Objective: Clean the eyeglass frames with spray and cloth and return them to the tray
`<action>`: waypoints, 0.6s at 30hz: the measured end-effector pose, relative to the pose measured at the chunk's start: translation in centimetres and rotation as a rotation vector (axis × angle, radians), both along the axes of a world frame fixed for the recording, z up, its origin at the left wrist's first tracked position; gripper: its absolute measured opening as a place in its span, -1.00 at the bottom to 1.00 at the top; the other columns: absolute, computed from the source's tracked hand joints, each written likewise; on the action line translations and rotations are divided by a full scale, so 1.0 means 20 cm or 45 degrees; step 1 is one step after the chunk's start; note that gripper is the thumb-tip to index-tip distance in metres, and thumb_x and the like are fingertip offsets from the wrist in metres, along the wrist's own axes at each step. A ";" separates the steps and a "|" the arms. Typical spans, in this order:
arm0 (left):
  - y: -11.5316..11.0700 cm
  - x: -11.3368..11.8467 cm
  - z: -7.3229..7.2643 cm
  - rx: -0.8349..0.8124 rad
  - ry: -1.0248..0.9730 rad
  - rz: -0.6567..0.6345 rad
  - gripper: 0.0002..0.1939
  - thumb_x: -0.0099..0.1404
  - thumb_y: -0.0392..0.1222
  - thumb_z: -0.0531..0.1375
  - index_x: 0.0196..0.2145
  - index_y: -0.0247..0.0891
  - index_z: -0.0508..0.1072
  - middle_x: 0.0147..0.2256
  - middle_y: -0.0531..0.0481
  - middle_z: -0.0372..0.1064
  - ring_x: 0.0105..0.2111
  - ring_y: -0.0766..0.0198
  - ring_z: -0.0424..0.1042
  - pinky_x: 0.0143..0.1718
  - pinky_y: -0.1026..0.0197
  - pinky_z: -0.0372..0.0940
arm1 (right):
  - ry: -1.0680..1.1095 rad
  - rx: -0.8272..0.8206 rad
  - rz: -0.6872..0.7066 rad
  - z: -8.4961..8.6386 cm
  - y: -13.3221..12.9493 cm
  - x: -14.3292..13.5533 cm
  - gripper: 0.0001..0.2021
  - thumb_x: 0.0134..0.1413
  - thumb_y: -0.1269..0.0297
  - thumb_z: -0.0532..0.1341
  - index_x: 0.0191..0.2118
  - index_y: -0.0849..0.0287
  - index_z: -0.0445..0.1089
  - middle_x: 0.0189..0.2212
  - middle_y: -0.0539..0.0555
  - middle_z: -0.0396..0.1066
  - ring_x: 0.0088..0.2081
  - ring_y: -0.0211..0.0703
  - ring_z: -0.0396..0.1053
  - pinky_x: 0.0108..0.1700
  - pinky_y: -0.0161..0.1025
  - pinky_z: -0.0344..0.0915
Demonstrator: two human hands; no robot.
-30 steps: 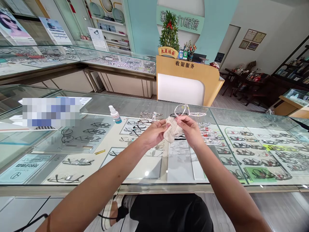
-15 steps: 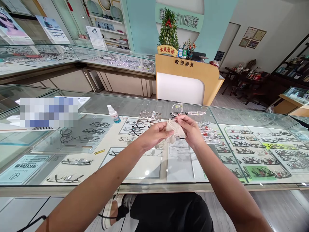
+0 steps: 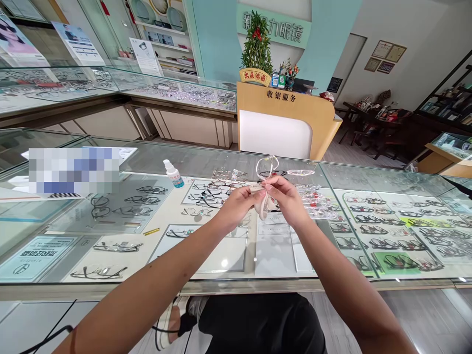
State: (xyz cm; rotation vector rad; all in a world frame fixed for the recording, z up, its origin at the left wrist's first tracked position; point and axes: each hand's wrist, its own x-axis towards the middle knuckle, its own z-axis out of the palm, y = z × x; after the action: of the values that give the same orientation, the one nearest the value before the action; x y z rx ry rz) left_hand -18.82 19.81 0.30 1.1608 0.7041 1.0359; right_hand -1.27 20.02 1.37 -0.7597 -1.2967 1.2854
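Note:
Above the glass counter, my left hand (image 3: 239,204) pinches a crumpled pale beige cloth (image 3: 262,206), which hangs down between the two hands. My right hand (image 3: 285,196) is closed at the cloth's upper right, its fingertips pressed together. A clear-rimmed pair of glasses (image 3: 267,165) sticks up just above the fingertips, one lens rim showing plainly. The part of the frame inside the cloth and fingers is hidden, so which fingers hold it is hard to make out.
A white spray bottle with blue liquid (image 3: 173,175) stands on the glass counter (image 3: 206,286), left of my hands. Papers (image 3: 127,155) lie at the far left. Rows of glasses (image 3: 383,229) show under the glass. Beyond is a wooden cash desk (image 3: 320,115).
The glasses have turned and shifted slightly left above my fingers. The cloth is more bunched and hangs narrower. My right hand has moved a little left, closer to my left hand.

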 end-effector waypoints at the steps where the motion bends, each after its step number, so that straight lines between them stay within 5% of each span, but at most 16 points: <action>1: 0.00 0.00 0.00 -0.003 -0.012 -0.014 -0.44 0.18 0.28 0.54 -0.20 -0.30 0.66 -0.27 -0.11 0.65 -0.29 0.17 0.57 -0.17 0.14 0.42 | -0.016 0.009 0.002 0.00 0.00 0.00 -0.59 0.02 -0.18 0.57 -0.26 0.01 0.57 -0.23 0.01 0.48 -0.30 -0.19 0.27 -0.29 -0.21 0.25; 8: 0.01 0.00 -0.02 -0.023 -0.077 -0.038 -0.44 0.24 0.31 0.50 -0.26 -0.33 0.67 -0.33 -0.15 0.64 -0.32 0.13 0.59 -0.22 0.11 0.50 | -0.015 0.033 0.040 0.01 0.01 0.01 -0.63 0.04 -0.12 0.56 -0.28 0.04 0.55 -0.24 0.00 0.45 -0.31 -0.20 0.27 -0.31 -0.22 0.26; 13: 0.02 -0.01 -0.01 -0.046 -0.170 -0.154 -0.52 0.29 0.20 0.51 -0.19 -0.33 0.67 -0.24 -0.18 0.64 -0.20 0.06 0.62 -0.14 0.06 0.55 | 0.105 -0.148 0.009 0.01 0.00 0.02 -0.69 0.01 0.00 0.58 -0.29 0.04 0.56 -0.19 0.00 0.53 -0.31 -0.22 0.29 -0.31 -0.24 0.21; 18: 0.06 -0.04 -0.04 -0.080 -0.206 -0.130 -0.51 0.29 0.22 0.50 -0.16 -0.31 0.68 -0.20 -0.19 0.65 -0.11 0.04 0.64 -0.09 0.09 0.55 | 0.225 -0.124 -0.059 0.07 0.00 0.08 -0.75 0.03 0.03 0.56 -0.31 0.02 0.58 -0.17 0.03 0.60 -0.17 -0.12 0.44 -0.16 -0.20 0.32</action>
State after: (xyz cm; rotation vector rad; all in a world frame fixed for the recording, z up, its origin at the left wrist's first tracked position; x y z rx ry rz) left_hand -19.64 21.07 -0.49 1.0351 0.5407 1.0025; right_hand 0.30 19.96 2.69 -0.7227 -1.0752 1.3546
